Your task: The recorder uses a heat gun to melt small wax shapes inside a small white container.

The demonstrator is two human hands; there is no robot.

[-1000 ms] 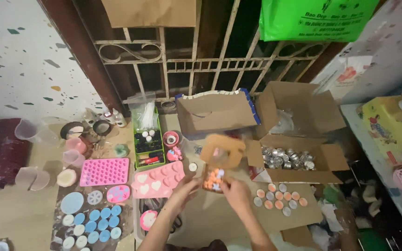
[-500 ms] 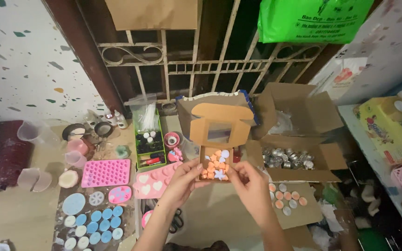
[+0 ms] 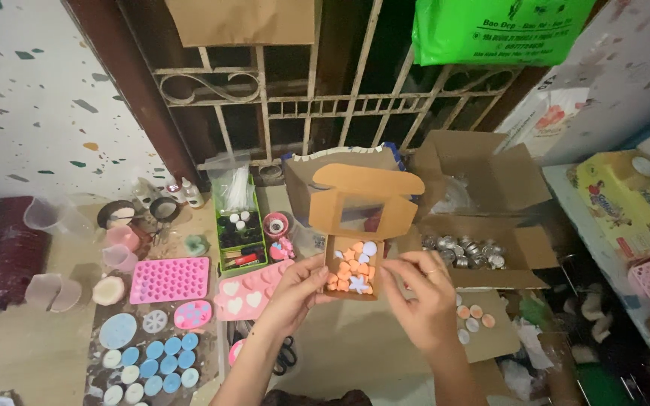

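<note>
I find both hands raised at the centre of the frame around a small brown cardboard box [image 3: 353, 265] with a windowed lid standing open above it. The left hand [image 3: 295, 289] grasps the box's left wall and lower corner, thumb on the rim. The right hand [image 3: 420, 289] is at the box's right edge, fingers curled near the rim; I cannot tell whether it grips the wall or only touches it. The box holds a loose fill of small moulded pieces [image 3: 353, 271], mostly orange, with a few pale ones; they overlap, so I give no count beyond more than ten. I judge the box light and thin-walled, liable to flex if squeezed, and the hinged lid floppy; the sound hold is on the two side walls or under the base, kept level so that nothing spills. The pieces look small and brittle at the edges. In the left of the frame I count two pink silicone moulds: one with many small cavities [image 3: 170, 280] and one with heart cavities [image 3: 253, 292]. In the lower left lies a group of blue and white round discs [image 3: 150, 367], about a dozen. A green organiser tray [image 3: 239, 233] sits above the heart mould. To the right, one open carton holds small metal tins [image 3: 464, 252], too crowded to count; below it, about six round pieces lie on a cardboard flap [image 3: 490, 342].
</note>
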